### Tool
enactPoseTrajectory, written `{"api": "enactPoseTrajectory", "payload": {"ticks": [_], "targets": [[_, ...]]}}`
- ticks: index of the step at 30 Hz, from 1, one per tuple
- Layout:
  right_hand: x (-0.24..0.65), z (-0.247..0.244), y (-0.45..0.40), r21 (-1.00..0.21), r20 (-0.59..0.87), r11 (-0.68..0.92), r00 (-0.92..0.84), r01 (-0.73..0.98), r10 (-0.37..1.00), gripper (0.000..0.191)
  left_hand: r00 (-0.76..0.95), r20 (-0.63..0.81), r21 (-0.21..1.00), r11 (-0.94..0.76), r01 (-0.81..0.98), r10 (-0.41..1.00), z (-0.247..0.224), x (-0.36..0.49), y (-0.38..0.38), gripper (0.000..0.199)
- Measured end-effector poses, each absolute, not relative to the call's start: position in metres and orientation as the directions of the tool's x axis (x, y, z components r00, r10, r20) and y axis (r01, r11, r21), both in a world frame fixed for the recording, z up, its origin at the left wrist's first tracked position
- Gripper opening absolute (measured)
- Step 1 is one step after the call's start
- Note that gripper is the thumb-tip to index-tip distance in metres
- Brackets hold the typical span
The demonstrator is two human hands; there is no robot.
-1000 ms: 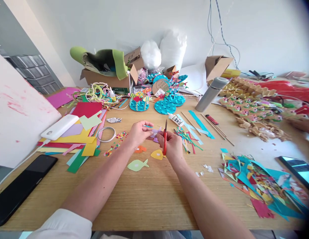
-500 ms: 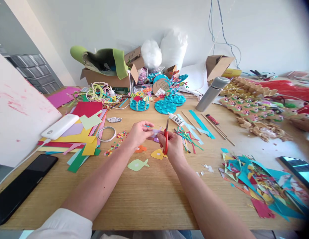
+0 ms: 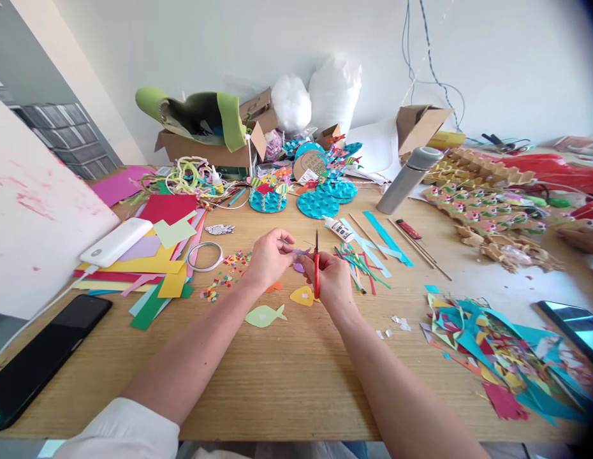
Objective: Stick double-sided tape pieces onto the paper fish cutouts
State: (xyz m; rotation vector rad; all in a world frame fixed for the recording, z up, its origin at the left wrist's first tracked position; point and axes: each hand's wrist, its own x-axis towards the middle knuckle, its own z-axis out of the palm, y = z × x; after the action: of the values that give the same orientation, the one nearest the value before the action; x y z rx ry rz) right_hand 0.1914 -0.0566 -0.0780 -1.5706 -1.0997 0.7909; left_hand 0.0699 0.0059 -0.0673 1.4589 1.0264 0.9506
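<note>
Over the middle of the table, my left hand (image 3: 272, 258) pinches a small piece of purple paper (image 3: 303, 252) at its left end. My right hand (image 3: 333, 279) is closed around red-handled scissors (image 3: 317, 275), blades pointing up; its fingertips also meet the purple paper's right side. Below lie a light green paper fish (image 3: 263, 317) and a yellow paper fish (image 3: 301, 295), each with a small pale square on it. An orange paper shape (image 3: 273, 287) is partly covered by my left hand. Another purple shape (image 3: 299, 268) shows between my hands.
Coloured paper sheets (image 3: 169, 210), a tape roll (image 3: 204, 257) and confetti (image 3: 224, 280) lie left. A glue bottle (image 3: 338, 229), paper strips (image 3: 358, 261) and a grey flask (image 3: 409, 180) stand or lie right. Paper scraps (image 3: 502, 357) are heaped near a phone (image 3: 571, 331). Another person's hand (image 3: 581, 241) shows at right.
The purple paper has turned to a more edge-on angle between my fingers, and its pale patch no longer shows clearly. The scissors have shifted slightly left and stand more upright.
</note>
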Motion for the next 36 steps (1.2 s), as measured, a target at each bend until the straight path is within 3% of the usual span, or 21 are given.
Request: {"api": "enactPoseTrajectory", "payload": {"ticks": [7, 11, 15, 21, 26, 29, 32, 36], "targets": [[0.194, -0.075, -0.059, -0.883, 0.137, -0.099, 0.455, 0.458, 0.880, 0.045, 0.263, 0.062, 0.986, -0.101, 0.136, 0.963, -0.067, 0.066, 0.010, 0.027], [0.197, -0.072, -0.058, -0.927, 0.199, -0.011, 0.515, 0.376, 0.834, 0.046, 0.267, -0.031, 0.998, 0.017, 0.055, 0.963, -0.059, 0.060, 0.014, 0.031], [0.196, -0.075, -0.056, -0.975, 0.163, 0.075, 0.449, 0.208, 0.879, 0.056, 0.350, -0.141, 0.990, 0.142, 0.024, 0.926, -0.048, 0.060, 0.008, 0.036], [0.194, -0.083, -0.053, -0.970, 0.152, 0.061, 0.397, 0.233, 0.905, 0.041, 0.348, -0.259, 0.966, 0.234, 0.114, 0.901, -0.036, 0.065, -0.004, 0.029], [0.197, -0.078, -0.055, -0.949, 0.221, 0.088, 0.437, 0.304, 0.872, 0.041, 0.365, -0.190, 0.982, 0.183, 0.053, 0.911, -0.036, 0.058, 0.007, 0.028], [0.209, -0.070, -0.055, -0.916, 0.261, 0.064, 0.466, 0.396, 0.846, 0.047, 0.278, -0.109, 0.994, 0.107, 0.022, 0.954, -0.032, 0.040, 0.021, 0.028], [0.225, -0.058, -0.056, -0.773, 0.193, -0.117, 0.406, 0.624, 0.893, 0.046, 0.178, -0.027, 1.000, 0.025, 0.015, 0.984, -0.030, 0.017, 0.035, 0.029], [0.241, -0.047, -0.075, -0.273, -0.045, -0.224, 0.221, 0.936, 0.974, 0.038, 0.129, 0.041, 0.997, -0.048, 0.056, 0.991, -0.037, -0.004, 0.048, 0.031]]}}
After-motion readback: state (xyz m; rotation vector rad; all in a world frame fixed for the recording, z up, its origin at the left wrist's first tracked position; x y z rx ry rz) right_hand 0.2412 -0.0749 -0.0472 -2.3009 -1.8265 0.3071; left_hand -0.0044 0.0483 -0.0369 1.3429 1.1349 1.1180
